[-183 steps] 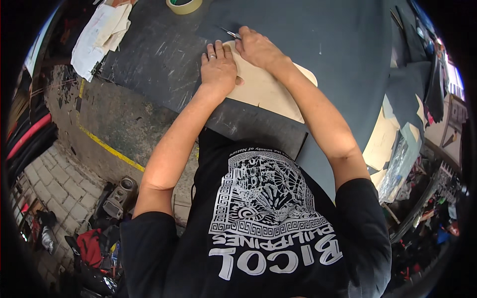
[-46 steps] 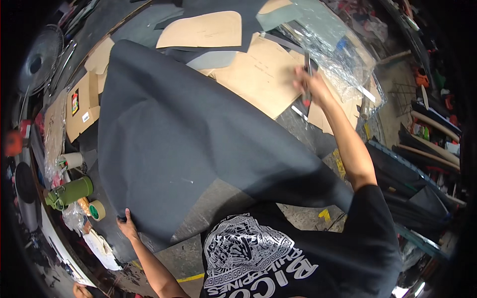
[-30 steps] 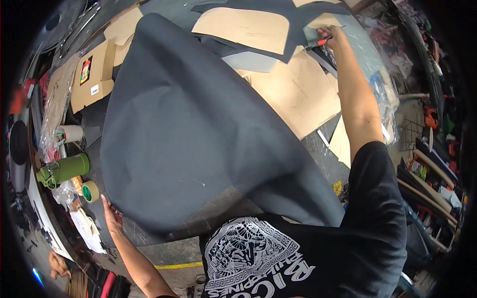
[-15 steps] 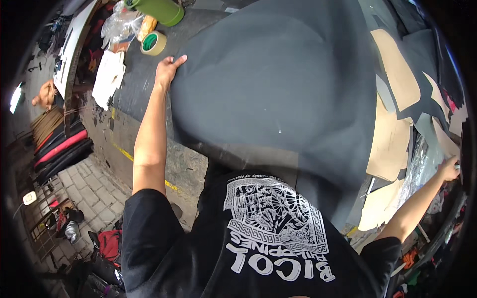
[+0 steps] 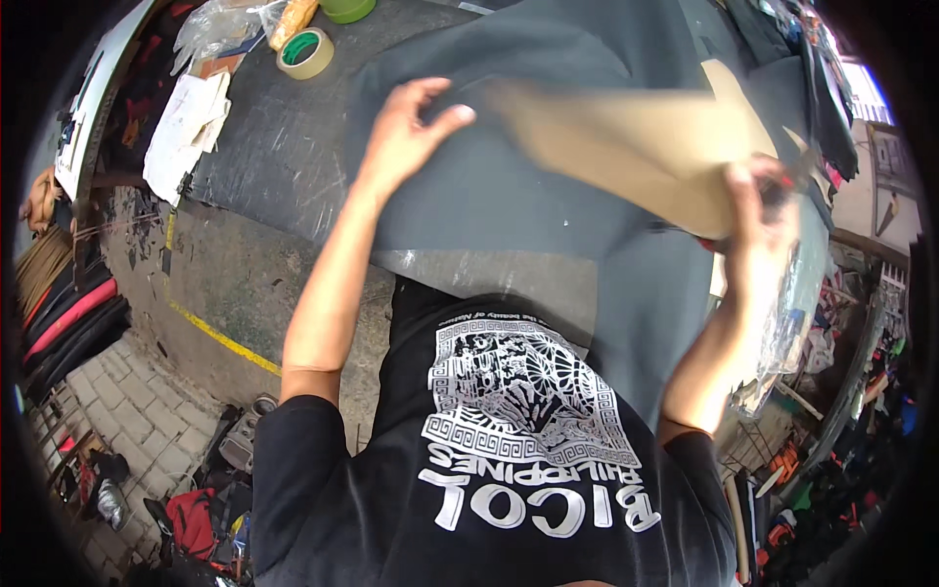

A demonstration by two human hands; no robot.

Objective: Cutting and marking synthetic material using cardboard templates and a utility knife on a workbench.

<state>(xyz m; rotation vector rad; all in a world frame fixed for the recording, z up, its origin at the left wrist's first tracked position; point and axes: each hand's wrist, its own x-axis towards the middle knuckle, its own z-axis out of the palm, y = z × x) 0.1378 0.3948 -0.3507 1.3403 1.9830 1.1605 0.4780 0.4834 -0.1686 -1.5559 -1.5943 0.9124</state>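
A large dark grey sheet (image 5: 489, 196) of smooth, flexible material covers much of the table and hangs over its near edge. My left hand (image 5: 406, 132) hovers over or rests on the sheet's left part, thumb and fingers apart, holding nothing. At the right, my right hand (image 5: 758, 220) is closed on a brown card pattern piece (image 5: 636, 157), blurred by motion, which stretches leftward over the sheet. A dark object with red bits (image 5: 778, 191) is also at my right hand; blur hides its kind.
At the back left are a roll of tape (image 5: 305, 54), a green container (image 5: 347, 8) and clear plastic (image 5: 225, 34). White cloth or paper (image 5: 188, 137) lies on the table's left edge. Another brown piece (image 5: 729, 88) lies beyond my right hand. A person (image 5: 44, 201) shows far left.
My right hand has come in from the far right edge, bringing a brown pattern piece over the sheet. My left hand has let go of the sheet's left edge and moved right, over the sheet.
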